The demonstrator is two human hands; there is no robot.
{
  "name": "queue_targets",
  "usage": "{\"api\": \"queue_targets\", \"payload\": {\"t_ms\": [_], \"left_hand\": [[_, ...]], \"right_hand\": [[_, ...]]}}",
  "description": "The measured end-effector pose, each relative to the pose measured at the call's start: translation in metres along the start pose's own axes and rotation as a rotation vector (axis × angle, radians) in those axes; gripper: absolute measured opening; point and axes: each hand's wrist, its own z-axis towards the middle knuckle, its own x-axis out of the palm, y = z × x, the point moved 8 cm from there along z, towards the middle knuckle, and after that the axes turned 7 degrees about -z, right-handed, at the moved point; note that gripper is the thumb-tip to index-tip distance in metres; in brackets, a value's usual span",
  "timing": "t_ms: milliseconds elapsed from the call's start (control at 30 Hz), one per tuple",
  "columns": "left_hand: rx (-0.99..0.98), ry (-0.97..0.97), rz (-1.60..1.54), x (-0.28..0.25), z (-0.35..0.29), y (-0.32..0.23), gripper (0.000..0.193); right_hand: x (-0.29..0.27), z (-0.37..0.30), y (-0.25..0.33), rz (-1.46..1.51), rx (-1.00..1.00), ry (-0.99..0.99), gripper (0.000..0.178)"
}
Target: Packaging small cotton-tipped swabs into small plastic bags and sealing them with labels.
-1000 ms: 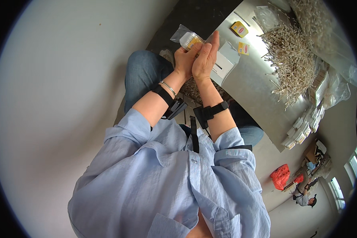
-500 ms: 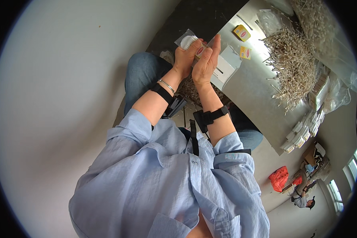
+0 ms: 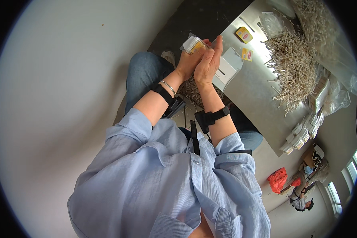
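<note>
The person's left hand (image 3: 188, 62) is curled around a clear-wrapped swab pack (image 3: 195, 45), its white tips and yellow insert showing above the fingers. The right hand (image 3: 206, 66) stands close beside it, thumb toward the left hand and fingers extended along the pack's right side; its palm is turned from view, so how firmly it grips cannot be told. The pack is held up near the far left edge of a metal table (image 3: 252, 89).

Just right of the right hand sits a white box (image 3: 227, 70) with a dark slot. Farther right, a yellow card (image 3: 247, 54) lies on the table, and beyond it a stack of yellow cards (image 3: 244, 35). A large heap of loose swabs (image 3: 292, 69) covers the tabletop's right part, with a clear plastic bag (image 3: 272, 23) at its far left side. Finished-looking packs (image 3: 299, 137) lie in rows nearer, by the table's right edge.
</note>
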Motion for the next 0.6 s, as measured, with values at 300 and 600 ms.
{"api": "queue_targets", "payload": {"t_ms": [300, 600], "left_hand": [[0.167, 0.006, -0.194, -0.024, 0.007, -0.019, 0.053], [0.012, -0.103, -0.095, -0.007, 0.007, -0.008, 0.042]], "right_hand": [[0.001, 0.000, 0.008, -0.043, -0.068, -0.026, 0.061], [0.001, 0.001, -0.002, 0.095, 0.036, -0.005, 0.067]]}}
